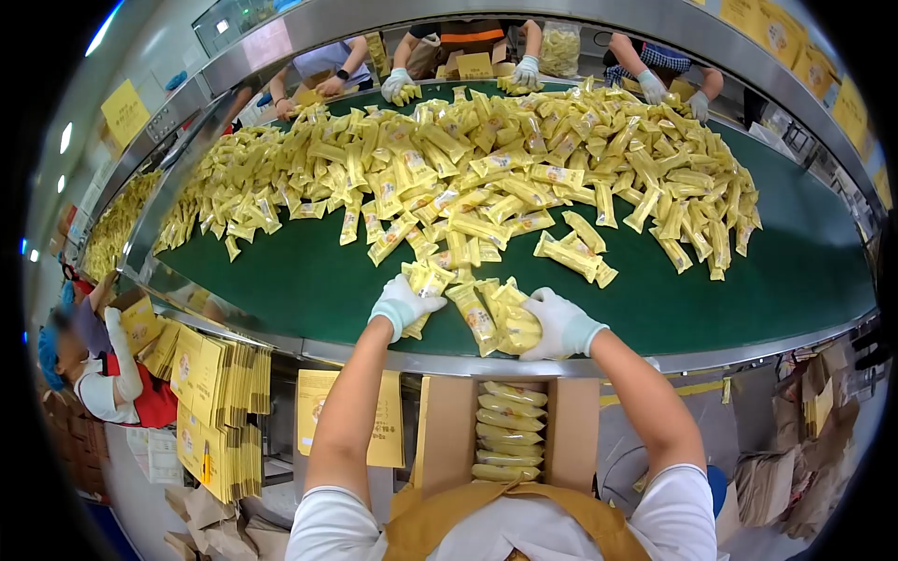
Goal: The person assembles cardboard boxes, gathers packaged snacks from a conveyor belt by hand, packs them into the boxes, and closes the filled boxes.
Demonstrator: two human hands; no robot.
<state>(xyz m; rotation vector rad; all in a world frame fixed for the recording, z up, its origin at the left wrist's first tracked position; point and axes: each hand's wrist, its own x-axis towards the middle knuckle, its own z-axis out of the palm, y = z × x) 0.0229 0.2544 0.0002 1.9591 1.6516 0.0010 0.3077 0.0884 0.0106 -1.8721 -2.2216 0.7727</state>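
Note:
My left hand (400, 307), in a white glove, is closed around a few yellow wrapped snack packets (427, 279) at the near side of the green belt (309, 290). To its right, my right hand (559, 324), gloved too, has its fingers curled against a small bunch of the same packets (514, 323). One packet (475, 318) lies tilted between the hands. Below them, close to my body, an open cardboard box (449, 435) holds a row of several packets (510, 425) laid flat one behind another. The fingertips of both hands are partly hidden by packets.
A big heap of packets (449, 168) covers the belt's middle and far side. Along the near edge runs a metal rail (655, 363). Folded yellow cartons (210, 402) are stacked at left. Co-workers' gloved hands (527, 72) work across the belt; another person (103, 355) is at left.

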